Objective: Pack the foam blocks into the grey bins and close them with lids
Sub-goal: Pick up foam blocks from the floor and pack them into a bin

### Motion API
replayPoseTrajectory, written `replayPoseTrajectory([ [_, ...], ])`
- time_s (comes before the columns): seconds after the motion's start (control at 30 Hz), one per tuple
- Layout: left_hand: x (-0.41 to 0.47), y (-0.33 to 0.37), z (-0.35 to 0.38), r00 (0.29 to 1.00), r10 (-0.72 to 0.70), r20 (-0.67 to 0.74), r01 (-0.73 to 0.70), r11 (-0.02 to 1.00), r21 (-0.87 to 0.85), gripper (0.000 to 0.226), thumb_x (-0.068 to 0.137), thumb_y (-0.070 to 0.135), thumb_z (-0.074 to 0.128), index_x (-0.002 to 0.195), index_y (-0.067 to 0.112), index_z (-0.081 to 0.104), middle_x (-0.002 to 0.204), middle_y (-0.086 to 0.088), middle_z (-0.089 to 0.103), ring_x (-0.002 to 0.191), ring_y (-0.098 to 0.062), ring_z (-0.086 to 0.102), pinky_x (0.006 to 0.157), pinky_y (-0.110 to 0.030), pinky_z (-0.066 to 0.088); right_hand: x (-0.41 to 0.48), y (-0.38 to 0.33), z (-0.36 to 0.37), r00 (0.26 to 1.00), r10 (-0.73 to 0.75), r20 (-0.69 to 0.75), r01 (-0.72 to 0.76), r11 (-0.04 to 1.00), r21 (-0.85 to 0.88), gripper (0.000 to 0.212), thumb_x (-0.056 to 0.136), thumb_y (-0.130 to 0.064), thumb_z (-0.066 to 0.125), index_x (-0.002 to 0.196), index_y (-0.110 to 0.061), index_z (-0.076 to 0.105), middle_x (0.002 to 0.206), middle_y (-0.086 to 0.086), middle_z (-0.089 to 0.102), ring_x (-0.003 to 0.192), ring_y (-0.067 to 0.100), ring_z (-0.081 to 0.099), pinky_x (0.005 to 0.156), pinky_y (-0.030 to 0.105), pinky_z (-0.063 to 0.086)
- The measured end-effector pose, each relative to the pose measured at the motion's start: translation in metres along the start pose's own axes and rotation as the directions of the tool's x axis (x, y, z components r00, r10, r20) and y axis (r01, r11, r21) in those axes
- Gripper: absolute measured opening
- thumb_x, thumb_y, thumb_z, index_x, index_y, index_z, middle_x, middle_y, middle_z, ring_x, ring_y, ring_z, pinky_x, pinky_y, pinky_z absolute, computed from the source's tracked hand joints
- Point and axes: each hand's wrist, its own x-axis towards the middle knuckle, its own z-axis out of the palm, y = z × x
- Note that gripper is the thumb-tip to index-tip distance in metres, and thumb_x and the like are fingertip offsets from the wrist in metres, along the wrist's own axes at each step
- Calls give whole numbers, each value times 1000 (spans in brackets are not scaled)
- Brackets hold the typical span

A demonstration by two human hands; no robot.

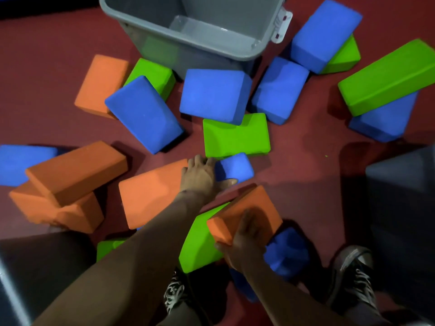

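Note:
Several orange, blue and green foam blocks lie scattered on the red floor. An open grey bin (pixel 235 47) stands at the top centre, and its inside looks empty. My left hand (pixel 200 178) grips the near end of a small blue block (pixel 235 168) that lies below a green block (pixel 235 137). My right hand (pixel 244 241) holds the near edge of an orange block (pixel 249 208), which rests tilted on a green block (pixel 200 241) and a blue block (pixel 287 250).
A white latch (pixel 281 25) hangs on the bin's right side. A dark grey object (pixel 404 196) fills the right edge and another grey object (pixel 35 267) the lower left. My shoes (pixel 355 276) stand at the bottom. Bare red floor (pixel 313 165) lies to the right of centre.

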Motion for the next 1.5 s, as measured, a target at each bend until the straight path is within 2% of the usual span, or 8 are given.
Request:
replayPoseTrajectory([
  [0.17, 7, -1, -9, 996, 8, 93, 14, 971, -238, 62, 82, 56, 71, 126, 13, 60, 123, -16, 66, 111, -36, 60, 84, -37, 43, 14, 0, -16, 995, 97, -22, -91, 978, 187, 113, 87, -65, 53, 154, 3, -9, 159, 30, 9, 146, 44, 20, 116, 51, 25],
  [0.3, -14, 12, -19, 990, -135, 31, 137, 920, -366, 46, 83, 46, 75, 110, 9, 68, 109, -14, 73, 101, -33, 66, 68, -29, 35, 33, 19, -56, 985, 174, -9, -108, 653, 750, 105, 65, -71, 62, 137, 3, 44, 129, 18, 62, 118, 28, 61, 99, 33, 47],
  [0.5, -63, 41, -31, 978, -207, -36, 158, 835, -527, 42, 79, 48, 78, 104, 15, 77, 100, -6, 77, 96, -20, 72, 63, -29, 42, -3, 23, -122, 993, 116, 16, -55, 341, 939, 34, 89, -39, 70, 112, -15, 61, 106, 1, 72, 97, 19, 70, 91, 46, 57],
  [0.8, -149, 119, -117, 976, -133, -174, 9, 819, -573, 51, 77, 58, 75, 112, 21, 76, 104, -5, 76, 107, -26, 69, 85, -35, 54, -93, 65, -215, 982, 122, -144, 117, 207, 971, 42, 83, -34, 76, 118, -22, 55, 111, 1, 71, 100, 20, 69, 93, 50, 55],
  [1.0, -194, 202, -135, 985, 45, -168, -140, 778, -613, 68, 84, 52, 71, 139, 15, 56, 86, 1, 71, 98, -25, 69, 80, -33, 50, -155, 131, -268, 943, 166, -288, 268, 131, 954, 39, 86, -27, 73, 121, -20, 58, 110, 0, 72, 99, 18, 70, 94, 46, 55],
  [1.13, -222, 278, -134, 951, 261, -166, -308, 738, -601, 35, 96, 35, 62, 96, 2, 72, 97, -16, 75, 88, -17, 67, 68, -29, 41, -191, 194, -298, 911, 206, -358, 351, 71, 934, 41, 89, -26, 71, 127, -16, 58, 112, 0, 72, 100, 18, 70, 93, 47, 56],
  [1.33, -238, 404, -122, 877, 455, -157, -461, 702, -543, 41, 92, 52, 62, 106, 13, 59, 98, -2, 68, 92, -19, 63, 80, -32, 45, -227, 294, -332, 793, 379, -476, 500, 41, 865, 12, 91, -30, 69, 103, -26, 66, 108, -6, 72, 102, 17, 69, 93, 43, 55],
  [1.5, -231, 495, -91, 787, 614, -54, -555, 668, -495, 32, 97, 39, 60, 114, 12, 58, 106, -1, 66, 97, -18, 62, 83, -28, 43, -235, 375, -349, 746, 518, -419, 467, 41, 883, 61, 81, -49, 70, 134, -22, 52, 120, -2, 68, 105, 16, 67, 95, 46, 54],
])
